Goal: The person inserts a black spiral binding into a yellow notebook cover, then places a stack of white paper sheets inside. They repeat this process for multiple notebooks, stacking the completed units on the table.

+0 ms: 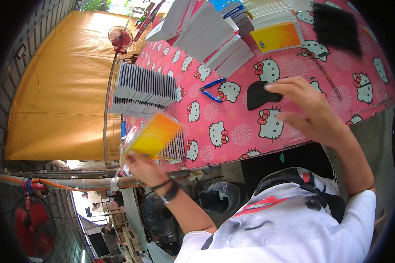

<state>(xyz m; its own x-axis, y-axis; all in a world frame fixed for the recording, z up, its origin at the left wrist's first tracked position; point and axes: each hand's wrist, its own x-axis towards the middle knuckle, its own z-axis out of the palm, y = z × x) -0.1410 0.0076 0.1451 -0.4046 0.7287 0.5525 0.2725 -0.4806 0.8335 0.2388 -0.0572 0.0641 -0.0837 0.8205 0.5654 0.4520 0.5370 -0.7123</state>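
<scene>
Two hands are up over the pink cartoon-cat tablecloth (232, 131); nearest me, at about eight o'clock, my left hand (142, 168) is closed on the lower edge of a yellow-orange notebook (156, 135), blurred, held tilted above the table's near-left edge; at three o'clock my right hand (309, 109) hovers with fingers loosely spread, holding nothing, its fingertips just over a black cloth piece (259, 94) lying flat; beyond that, near centre, blue-handled pliers (213, 90) rest on the cloth; at ten o'clock a fanned row of spiral-bound notebooks (142, 90) sits near the left edge; farther, at twelve, grey stacks of paper blocks (210, 35) and a yellow cover (276, 37); at one o'clock a black bundle of binding coils (337, 28).
</scene>
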